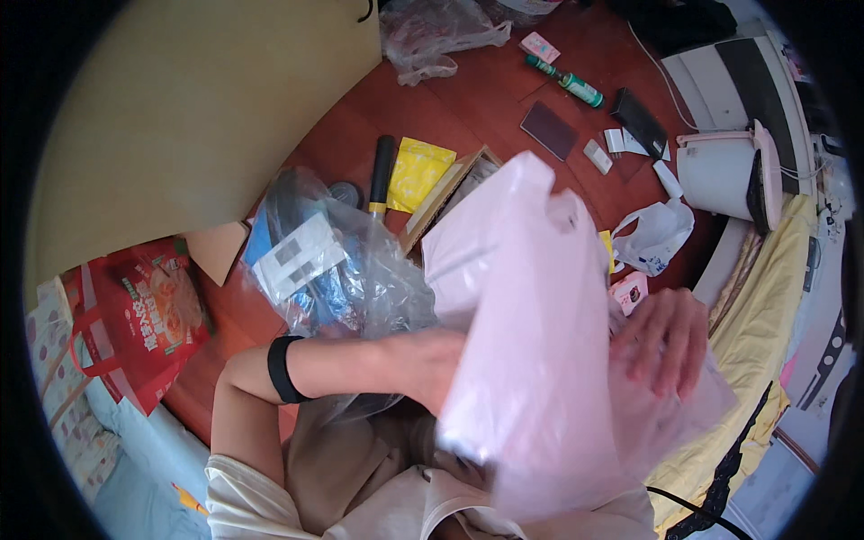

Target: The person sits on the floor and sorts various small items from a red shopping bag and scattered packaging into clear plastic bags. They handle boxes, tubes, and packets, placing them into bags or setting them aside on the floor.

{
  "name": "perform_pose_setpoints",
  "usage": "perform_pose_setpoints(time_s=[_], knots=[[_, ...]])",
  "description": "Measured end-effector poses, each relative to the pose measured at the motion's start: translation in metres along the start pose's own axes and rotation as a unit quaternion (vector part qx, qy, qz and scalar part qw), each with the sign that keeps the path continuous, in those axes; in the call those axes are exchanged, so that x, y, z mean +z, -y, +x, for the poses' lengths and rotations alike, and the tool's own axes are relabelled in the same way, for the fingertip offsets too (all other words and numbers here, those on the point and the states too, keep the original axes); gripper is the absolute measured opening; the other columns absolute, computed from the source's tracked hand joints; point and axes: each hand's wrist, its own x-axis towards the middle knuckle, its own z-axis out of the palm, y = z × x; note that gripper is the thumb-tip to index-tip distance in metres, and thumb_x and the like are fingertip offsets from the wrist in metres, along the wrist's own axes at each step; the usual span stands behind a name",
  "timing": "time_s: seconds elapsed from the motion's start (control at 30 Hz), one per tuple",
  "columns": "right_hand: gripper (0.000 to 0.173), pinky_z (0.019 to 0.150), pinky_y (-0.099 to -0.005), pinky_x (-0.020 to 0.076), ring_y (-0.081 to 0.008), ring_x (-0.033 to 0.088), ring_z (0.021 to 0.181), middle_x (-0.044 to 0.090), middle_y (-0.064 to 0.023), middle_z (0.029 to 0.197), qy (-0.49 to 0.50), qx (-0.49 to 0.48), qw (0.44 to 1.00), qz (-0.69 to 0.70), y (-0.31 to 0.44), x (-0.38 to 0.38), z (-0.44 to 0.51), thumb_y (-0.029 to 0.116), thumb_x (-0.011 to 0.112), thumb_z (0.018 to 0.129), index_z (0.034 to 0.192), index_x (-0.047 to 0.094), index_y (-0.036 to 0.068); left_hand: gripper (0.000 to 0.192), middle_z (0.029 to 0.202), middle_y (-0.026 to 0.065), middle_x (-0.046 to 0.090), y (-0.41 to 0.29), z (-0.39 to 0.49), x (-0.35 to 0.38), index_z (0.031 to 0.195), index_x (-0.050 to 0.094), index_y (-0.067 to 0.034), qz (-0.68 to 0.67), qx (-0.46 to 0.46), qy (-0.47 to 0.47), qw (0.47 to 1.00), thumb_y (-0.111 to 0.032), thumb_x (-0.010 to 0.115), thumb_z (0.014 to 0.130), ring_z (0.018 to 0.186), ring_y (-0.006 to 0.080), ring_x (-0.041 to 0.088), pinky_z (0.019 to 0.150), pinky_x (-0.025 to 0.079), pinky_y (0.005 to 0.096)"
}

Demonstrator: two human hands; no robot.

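A pale pink plastic bag (533,324) hangs in front of my body, its upper end raised over an open cardboard box. My left hand (432,364) reaches behind or into this bag, and its fingers are hidden. My right hand (665,341) lies against the bag's right side with bent, blurred fingers; whether it grips the film is unclear. Beside my left forearm is a clear plastic bag (398,283) with blue contents and a white label (300,256). The cardboard box (439,202) is partly covered by the pink bag.
Around the box lie a yellow packet (420,174) and a black-handled tool (382,169). A red shopping bag (152,317) stands left. On the wooden floor are a green bottle (582,90), a dark booklet (548,130) and a white plastic bag (655,236). A white bin (715,175) is at right.
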Motion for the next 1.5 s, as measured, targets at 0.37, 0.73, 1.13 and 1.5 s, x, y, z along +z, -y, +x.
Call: perform_pose_setpoints(time_s=[0.37,0.73,1.13,1.5], knots=[[0.016,0.072,-0.0510,0.0581,-0.0406,0.064,0.089,0.062,-0.0217,0.105,0.013,-0.055,0.982,0.178,-0.013,-0.001,-0.006,0.008,0.062,0.084,0.099,0.067,0.002,0.091,0.139,0.0230,0.034,-0.042,0.068,-0.014,0.138,0.035,-0.010,0.178,-0.092,0.041,0.979,-0.031,0.074,0.058,0.123,0.0393,0.041,0.104,0.021,0.0606],[0.036,0.076,-0.0480,0.0560,-0.0390,0.061,0.096,0.055,-0.0243,0.112,-0.373,0.058,0.899,-0.220,-0.033,0.036,0.007,0.029,0.065,0.084,0.112,0.057,0.008,0.098,0.133,0.0279,0.035,-0.026,0.074,-0.016,0.138,0.022,0.004,0.076,-0.210,-0.082,0.971,-0.014,0.075,0.058,0.113,0.0421,0.048,0.090,0.046,0.0444],[0.037,0.093,-0.0384,0.0442,-0.0268,0.050,0.111,0.050,-0.0133,0.120,-0.720,0.122,0.683,0.020,-0.091,0.090,0.011,0.024,0.050,0.091,0.125,0.047,0.009,0.071,0.128,0.0178,0.047,-0.024,0.082,-0.034,0.139,0.030,-0.004,0.199,-0.249,-0.111,0.941,-0.003,0.061,0.075,0.107,0.0343,0.055,0.088,0.048,0.0353],[0.031,0.088,-0.0372,0.0465,-0.0233,0.054,0.103,0.056,-0.0097,0.110,-0.632,0.213,0.727,-0.164,-0.087,0.106,0.000,0.019,0.055,0.088,0.116,0.053,0.006,0.081,0.147,0.0239,0.018,-0.005,0.083,-0.012,0.144,0.021,-0.004,0.201,-0.230,-0.016,0.952,-0.006,0.056,0.072,0.113,0.0418,0.040,0.096,0.038,0.0444]])
